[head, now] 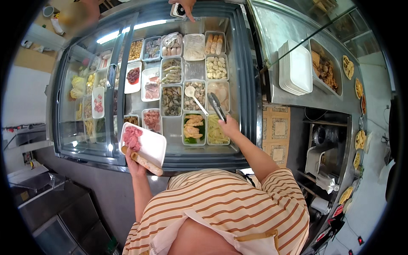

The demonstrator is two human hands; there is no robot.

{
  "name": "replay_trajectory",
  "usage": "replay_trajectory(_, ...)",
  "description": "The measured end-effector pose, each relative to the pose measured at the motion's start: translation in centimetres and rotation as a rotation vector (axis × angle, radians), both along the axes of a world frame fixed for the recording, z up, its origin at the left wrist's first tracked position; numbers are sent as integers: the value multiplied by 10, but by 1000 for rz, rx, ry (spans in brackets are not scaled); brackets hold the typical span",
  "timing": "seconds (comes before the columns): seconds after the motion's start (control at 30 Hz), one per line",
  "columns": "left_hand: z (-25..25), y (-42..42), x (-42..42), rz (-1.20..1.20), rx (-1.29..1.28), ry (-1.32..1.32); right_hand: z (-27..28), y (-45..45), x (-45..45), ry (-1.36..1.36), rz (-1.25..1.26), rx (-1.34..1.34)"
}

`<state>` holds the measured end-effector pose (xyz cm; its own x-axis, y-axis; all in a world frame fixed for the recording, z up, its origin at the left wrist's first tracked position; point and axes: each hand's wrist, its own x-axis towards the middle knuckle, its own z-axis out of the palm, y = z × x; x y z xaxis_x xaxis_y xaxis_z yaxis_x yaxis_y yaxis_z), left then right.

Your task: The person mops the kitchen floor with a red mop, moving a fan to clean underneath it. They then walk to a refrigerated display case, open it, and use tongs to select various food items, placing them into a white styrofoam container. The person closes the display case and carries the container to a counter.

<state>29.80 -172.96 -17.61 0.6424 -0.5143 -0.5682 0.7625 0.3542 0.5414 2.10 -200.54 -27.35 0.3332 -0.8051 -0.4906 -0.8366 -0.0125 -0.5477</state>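
Observation:
My left hand (136,165) holds up a white tray (156,142) at the front left of the display chiller. Raw meat slices (132,137) lie at the tray's left end. Along its near edge, the same hand keeps a bamboo-like tube (147,163) with pale, speckled filling. My right hand (230,127) grips black-handled tongs (217,105), their tips over a box of pale, flat slices (221,91); I cannot tell whether they touch. Just below that hand sits a box of light green strips (217,129). A white ladle (196,98) rests on the shellfish box to the left.
Boxes of shrimp (171,71), dark shellfish (171,101) and fish balls (216,67) fill the chiller. Sliding glass (86,127) covers its left half. Another person's hand (186,7) points down at the far rim. Stacked white trays (295,68) stand on the right counter.

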Motion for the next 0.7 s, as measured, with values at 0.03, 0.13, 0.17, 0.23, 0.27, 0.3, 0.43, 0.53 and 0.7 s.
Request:
replay_trajectory(0.03,-4,-12,5,-3,-23,-12,1,-12,10,-1,-17,-29)
replay_trajectory(0.13,-14,-50,24,-91,-18,18,5,-59,44,89,-91,-51)
replay_trajectory(0.17,-19,-59,28,-116,-31,40,5,-77,58,115,-111,-63)
replay_trajectory(0.23,-30,-75,36,-168,-38,70,9,-113,85,181,-131,-17)
replay_trajectory(0.27,-36,-79,38,-187,-30,81,7,-125,97,211,-137,8)
replay_trajectory(0.3,-41,-85,40,-213,-26,91,0,-134,106,223,-159,-4)
replay_trajectory(0.43,-51,-89,44,-225,40,63,-39,-161,129,324,-63,12)
replay_trajectory(0.53,-67,-88,55,-261,31,81,-43,-165,136,348,-53,78)
replay_trajectory(0.7,-72,-98,59,-304,30,65,-44,-160,131,345,-114,45)
